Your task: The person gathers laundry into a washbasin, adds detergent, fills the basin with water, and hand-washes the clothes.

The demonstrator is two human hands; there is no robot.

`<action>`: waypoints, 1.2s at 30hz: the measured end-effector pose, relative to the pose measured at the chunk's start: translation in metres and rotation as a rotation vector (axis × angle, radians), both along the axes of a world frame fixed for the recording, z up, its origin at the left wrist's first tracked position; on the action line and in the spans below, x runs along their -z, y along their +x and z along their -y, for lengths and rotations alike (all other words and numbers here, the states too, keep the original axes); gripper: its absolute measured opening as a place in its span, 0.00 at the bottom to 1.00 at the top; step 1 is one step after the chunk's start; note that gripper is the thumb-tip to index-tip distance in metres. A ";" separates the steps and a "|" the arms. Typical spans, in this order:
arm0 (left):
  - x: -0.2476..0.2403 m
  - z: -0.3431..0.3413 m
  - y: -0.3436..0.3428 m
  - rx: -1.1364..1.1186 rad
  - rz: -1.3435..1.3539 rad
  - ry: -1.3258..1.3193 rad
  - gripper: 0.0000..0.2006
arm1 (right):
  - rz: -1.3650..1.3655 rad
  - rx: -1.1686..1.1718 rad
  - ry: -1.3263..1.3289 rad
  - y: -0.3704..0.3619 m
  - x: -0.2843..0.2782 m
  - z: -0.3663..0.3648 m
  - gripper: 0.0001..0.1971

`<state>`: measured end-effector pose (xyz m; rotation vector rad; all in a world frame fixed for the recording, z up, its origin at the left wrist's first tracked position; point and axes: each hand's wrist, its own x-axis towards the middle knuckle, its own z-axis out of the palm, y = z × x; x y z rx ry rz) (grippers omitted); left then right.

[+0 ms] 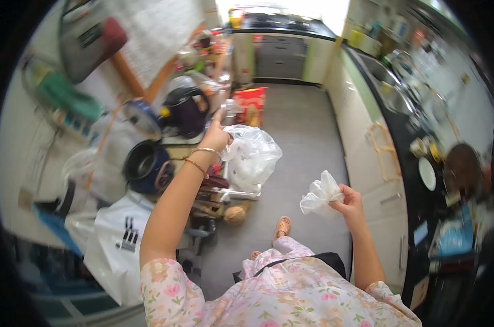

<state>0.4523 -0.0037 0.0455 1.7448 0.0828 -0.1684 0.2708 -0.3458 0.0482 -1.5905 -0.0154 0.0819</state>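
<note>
Plastic bag (319, 196), small, translucent, crumpled: pinched between thumb and fingers of the right hand (349, 206), bunched to that hand's left, above the grey floor (307, 141). Left hand (218, 136), stretched forward, one finger extended; two bangles (204, 152) at the wrist. White sack (252, 155), thin plastic, puffed and creased: touching the left hand on its right side — whether gripped, cannot tell. White rack (241, 194), below the sack, nearer the body than the left hand. Round brown item (235, 216), beside the rack, kind unclear. Red packet (250, 103), upright, just beyond the left hand and to its right. Black appliance (187, 111), rounded, to the left of the left hand. Dark blue pot (151, 169), uncovered, farther left and nearer the body; blue lid (140, 119), tilted, beyond the pot. White carrier (124, 234), black motif, left of the left forearm. Bench (412, 188), black-topped, to the right of the right hand: carrying a white dish (427, 174), a dark brown disc (462, 169) leaning at the back and a blue packet (455, 231); steel sink (375, 66) set in farther ahead. Orange rail (384, 152), on the cabinet front, ahead of the right hand and to its right.
</note>
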 end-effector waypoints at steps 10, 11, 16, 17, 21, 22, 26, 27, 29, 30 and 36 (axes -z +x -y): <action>0.017 0.261 0.025 0.547 0.112 0.431 0.20 | 0.131 0.417 0.567 0.006 -0.010 0.076 0.11; 0.012 0.285 0.021 0.597 0.163 0.545 0.27 | 0.141 0.449 0.572 0.007 -0.007 0.095 0.11; 0.019 0.358 0.046 0.800 0.208 0.736 0.48 | 0.097 0.579 0.691 0.021 -0.002 0.187 0.13; 0.021 0.374 0.051 0.827 0.206 0.747 0.48 | 0.096 0.605 0.704 0.027 0.003 0.204 0.13; 0.019 0.447 0.061 0.635 -0.210 0.351 0.42 | 0.184 0.721 0.782 0.052 0.013 0.247 0.16; 0.022 0.466 0.062 0.630 -0.322 0.326 0.35 | 0.207 0.776 0.783 0.057 0.015 0.249 0.17; 0.072 0.498 0.091 0.826 -0.398 0.109 0.20 | 0.166 0.662 0.549 0.095 0.071 0.260 0.14; 0.071 0.513 0.089 0.855 -0.407 0.120 0.20 | 0.067 0.568 0.390 0.100 0.091 0.268 0.14; 0.055 0.535 0.078 0.867 -0.434 0.232 0.12 | 0.071 0.543 0.183 0.102 0.109 0.277 0.13; 0.058 0.539 0.076 0.833 -0.452 0.164 0.13 | 0.078 0.480 -0.029 0.105 0.109 0.277 0.12; 0.066 0.557 0.106 0.902 -0.712 0.100 0.14 | -0.259 0.295 -0.413 0.151 0.116 0.287 0.12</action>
